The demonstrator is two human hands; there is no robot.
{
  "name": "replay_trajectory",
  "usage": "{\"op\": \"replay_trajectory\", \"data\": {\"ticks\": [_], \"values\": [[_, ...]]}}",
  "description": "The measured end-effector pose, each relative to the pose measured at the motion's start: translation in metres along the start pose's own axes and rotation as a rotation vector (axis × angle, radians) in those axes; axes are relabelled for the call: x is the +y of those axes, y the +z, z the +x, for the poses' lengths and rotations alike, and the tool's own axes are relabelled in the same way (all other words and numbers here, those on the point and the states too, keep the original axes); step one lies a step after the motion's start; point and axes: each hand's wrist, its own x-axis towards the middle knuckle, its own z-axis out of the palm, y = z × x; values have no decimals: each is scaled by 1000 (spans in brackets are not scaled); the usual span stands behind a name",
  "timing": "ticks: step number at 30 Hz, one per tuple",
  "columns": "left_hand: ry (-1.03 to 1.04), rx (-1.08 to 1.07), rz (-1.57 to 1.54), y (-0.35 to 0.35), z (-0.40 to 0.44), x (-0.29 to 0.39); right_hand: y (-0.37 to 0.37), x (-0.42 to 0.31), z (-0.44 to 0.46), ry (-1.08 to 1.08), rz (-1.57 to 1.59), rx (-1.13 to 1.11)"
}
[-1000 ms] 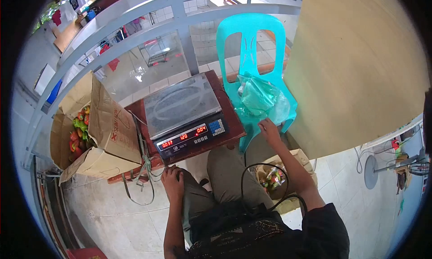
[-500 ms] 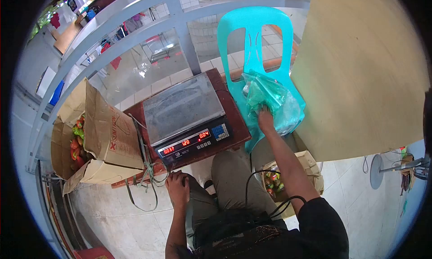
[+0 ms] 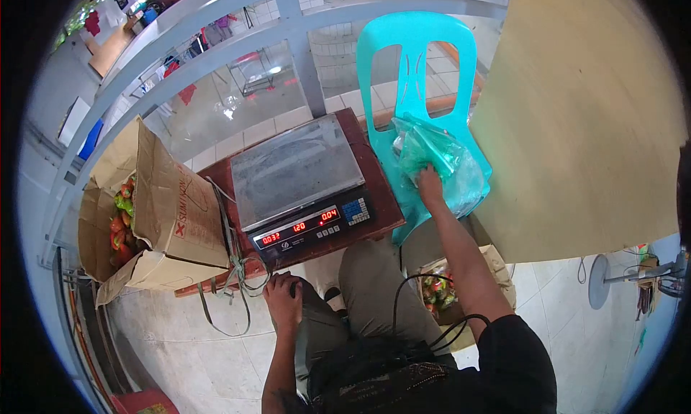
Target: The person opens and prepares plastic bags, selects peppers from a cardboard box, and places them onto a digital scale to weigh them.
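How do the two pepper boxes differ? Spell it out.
The left box looks large, the right box smaller. The left box stands beside the scale, the right box by the right leg. The left box shows printed lettering; the right box, no lettering in view. Both are open cardboard, holding red and green peppers.

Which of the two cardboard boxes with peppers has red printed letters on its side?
The large cardboard box left of the digital scale; red letters mark its side. None show on the smaller box.
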Motion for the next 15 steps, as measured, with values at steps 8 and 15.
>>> {"op": "replay_trajectory", "data": {"ticks": [8, 15], "values": [[-14, 13, 14, 4, 0, -5, 13, 7, 11, -13, -68, -158], [-3, 21, -1, 5, -2, -9, -40, 37, 64, -240, 124, -155]]}}
